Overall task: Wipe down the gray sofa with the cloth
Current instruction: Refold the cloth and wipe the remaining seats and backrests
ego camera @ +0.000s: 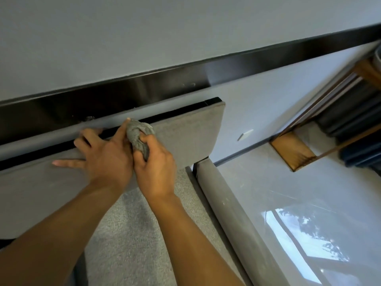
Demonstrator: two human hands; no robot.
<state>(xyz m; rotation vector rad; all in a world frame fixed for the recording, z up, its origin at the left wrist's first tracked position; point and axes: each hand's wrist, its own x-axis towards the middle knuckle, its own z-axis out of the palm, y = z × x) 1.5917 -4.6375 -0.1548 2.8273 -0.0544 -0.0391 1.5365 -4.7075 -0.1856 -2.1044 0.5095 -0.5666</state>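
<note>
The gray sofa fills the lower left: a fabric back cushion (191, 133) leans against a smooth gray top rail (51, 135), and a speckled seat (132, 230) lies below. My right hand (154, 168) is closed around a bunched gray cloth (138, 135), pressed against the upper edge of the back cushion. My left hand (103, 155) rests on the cushion's top edge beside it, with fingers spread and fingertips curled into the dark gap behind the cushion. The two hands touch each other.
A smooth gray sofa armrest (224, 213) runs along the seat's right side. Beyond it is a glossy pale floor (299, 203) reflecting a window. A gray wall with a dark strip (185, 79) stands behind the sofa. Dark curtains (354, 116) and a wooden frame (292, 151) are at the right.
</note>
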